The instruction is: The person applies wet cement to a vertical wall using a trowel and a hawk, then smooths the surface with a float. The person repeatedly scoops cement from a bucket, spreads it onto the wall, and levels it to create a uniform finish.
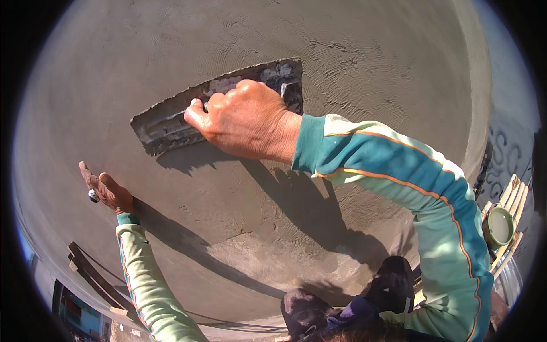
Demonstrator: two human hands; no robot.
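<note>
My right hand is closed round the handle of a plastering trowel, whose wide, tapered blade is crusted with grey mortar. The blade lies against the wet grey plaster surface, and my fingers hide most of the handle. Lower left, my left hand is at the same surface with its index finger stretched and its thumb raised. A small shiny metal piece shows by its curled fingers; the rest of it is hidden.
A green bowl stands on pale wooden slats at the right. Dark curved wooden strips lie lower left. My knees are at the bottom edge. Ridged trowel marks cover the plaster's upper right, by a pale border.
</note>
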